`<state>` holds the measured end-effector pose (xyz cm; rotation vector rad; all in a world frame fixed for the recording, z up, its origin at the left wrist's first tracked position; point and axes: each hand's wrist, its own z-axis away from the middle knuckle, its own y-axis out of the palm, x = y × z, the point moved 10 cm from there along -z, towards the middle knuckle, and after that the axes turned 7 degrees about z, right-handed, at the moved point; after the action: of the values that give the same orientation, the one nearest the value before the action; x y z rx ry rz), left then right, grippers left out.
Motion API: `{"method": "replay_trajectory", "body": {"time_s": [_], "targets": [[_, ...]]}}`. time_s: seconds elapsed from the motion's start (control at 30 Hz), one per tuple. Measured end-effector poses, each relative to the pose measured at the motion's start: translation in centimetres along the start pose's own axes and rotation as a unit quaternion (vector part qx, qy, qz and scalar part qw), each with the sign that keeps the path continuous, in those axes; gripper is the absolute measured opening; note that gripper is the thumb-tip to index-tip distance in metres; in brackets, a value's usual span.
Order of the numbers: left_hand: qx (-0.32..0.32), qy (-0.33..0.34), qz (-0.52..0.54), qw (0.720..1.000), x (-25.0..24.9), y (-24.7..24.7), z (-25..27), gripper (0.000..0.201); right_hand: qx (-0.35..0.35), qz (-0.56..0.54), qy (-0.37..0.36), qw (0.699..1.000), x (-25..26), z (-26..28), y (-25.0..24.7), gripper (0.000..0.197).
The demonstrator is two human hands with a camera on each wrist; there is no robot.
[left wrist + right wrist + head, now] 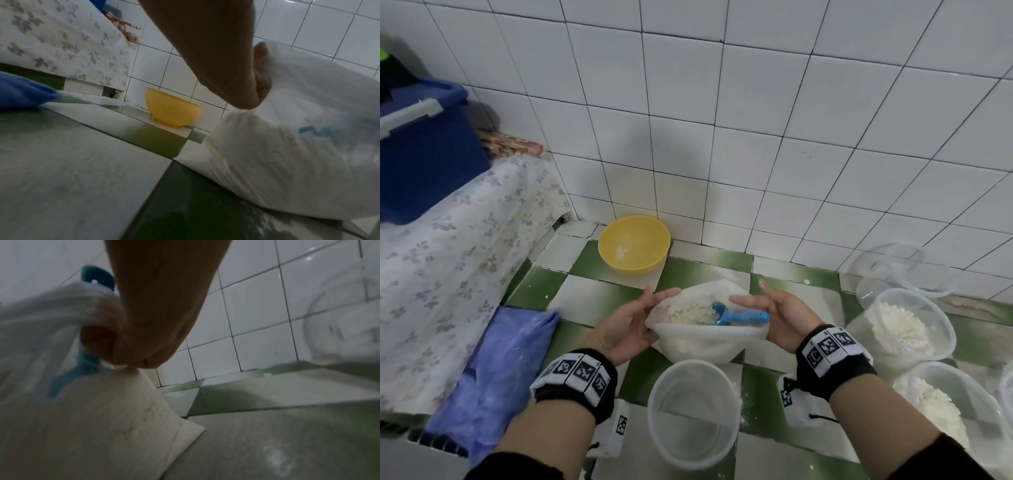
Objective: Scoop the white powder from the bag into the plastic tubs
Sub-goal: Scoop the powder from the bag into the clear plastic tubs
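A translucent white bag (702, 342) of white powder sits open on the green-and-white tiled floor. A blue scoop (736, 317) lies in its mouth, bowl in the powder and handle pointing right. My left hand (635, 322) pinches the bag's left rim, and my right hand (774, 315) pinches the right rim next to the scoop handle. The left wrist view shows the left hand (236, 81) gripping the bag (287, 162). In the right wrist view the right hand (154, 321) nips the bag (92, 418) beside the scoop (98, 277). An empty clear tub (693, 414) stands just in front of the bag.
Two powder-filled tubs (904, 325) (941, 404) stand at the right, with an empty tub (900, 270) behind them by the tiled wall. A yellow bowl (634, 244) sits by the wall. A blue plastic bag (493, 373), a floral cloth (448, 274) and a blue bin (424, 150) lie left.
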<state>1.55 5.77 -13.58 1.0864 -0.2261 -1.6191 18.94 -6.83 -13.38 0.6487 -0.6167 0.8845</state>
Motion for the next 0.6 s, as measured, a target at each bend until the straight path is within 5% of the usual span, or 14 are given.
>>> {"method": "replay_trajectory", "body": {"time_s": [0.2,0.6], "targets": [[-0.042,0.045,0.049,0.997,-0.1,-0.8,-1.0,0.046,-0.024,-0.161,-0.031,0.986,-0.7,-0.6,-0.6,0.051],[-0.085,0.055,0.1,0.99,0.2,-3.5,-0.7,0.038,-0.045,-0.211,-0.046,0.975,-1.9,-0.9,-2.0,0.039]]}}
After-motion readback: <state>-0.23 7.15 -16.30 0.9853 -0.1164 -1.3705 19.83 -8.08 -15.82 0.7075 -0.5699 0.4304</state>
